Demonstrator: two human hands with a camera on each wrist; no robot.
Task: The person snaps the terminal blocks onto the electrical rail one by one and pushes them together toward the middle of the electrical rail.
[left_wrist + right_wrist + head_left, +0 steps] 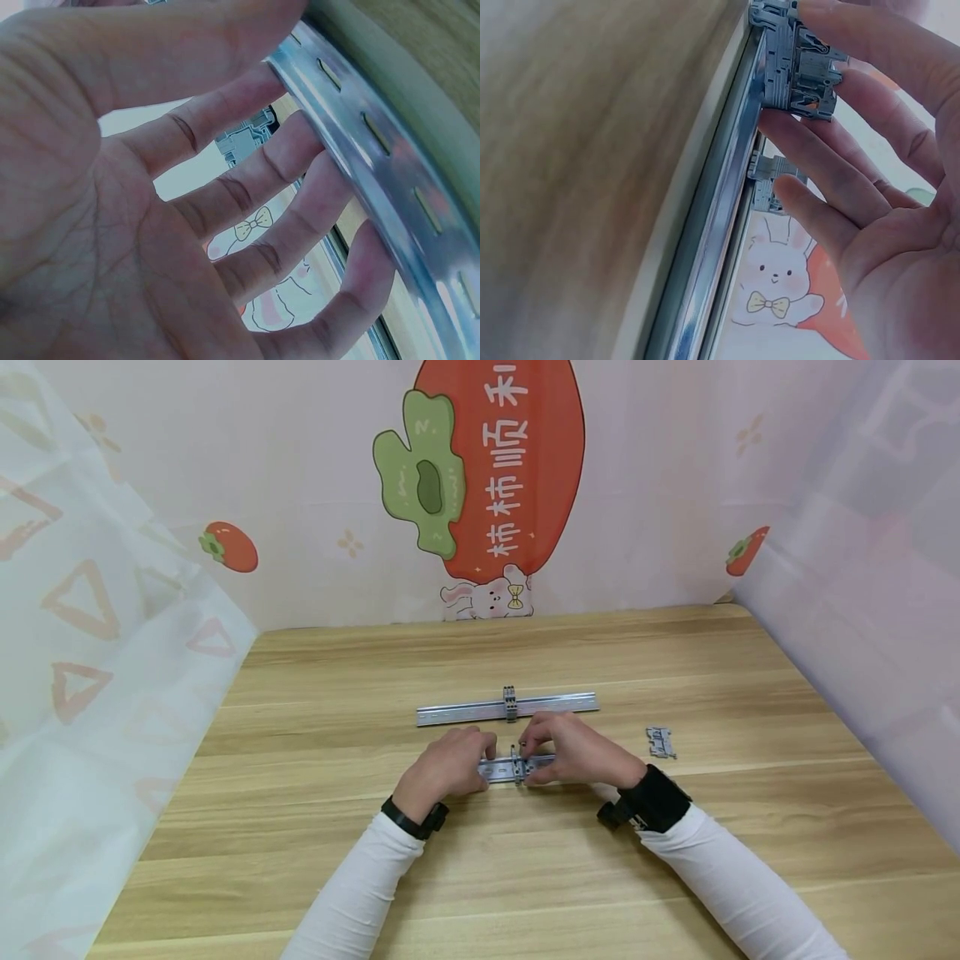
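A slotted metal DIN rail (502, 770) lies across the table between the two hands. My left hand (448, 767) grips its left part, thumb at the near edge and fingers along the far edge; the left wrist view shows the fingertips against the rail (382, 154). On the middle of this rail, grey terminal blocks (778, 64) stand upright. My right hand (577, 750) pinches a block there between thumb and fingers, while its lower fingers are spread beside the rail. The rail's right end is partly hidden behind that hand.
Farther back, a second DIN rail (457, 714) lies roughly parallel, carrying several grey terminal blocks (510, 703) near its middle. One loose grey terminal block (661, 742) lies flat to the right of the right hand. A printed cloth backdrop (315, 460) rises behind the wooden table (300, 860).
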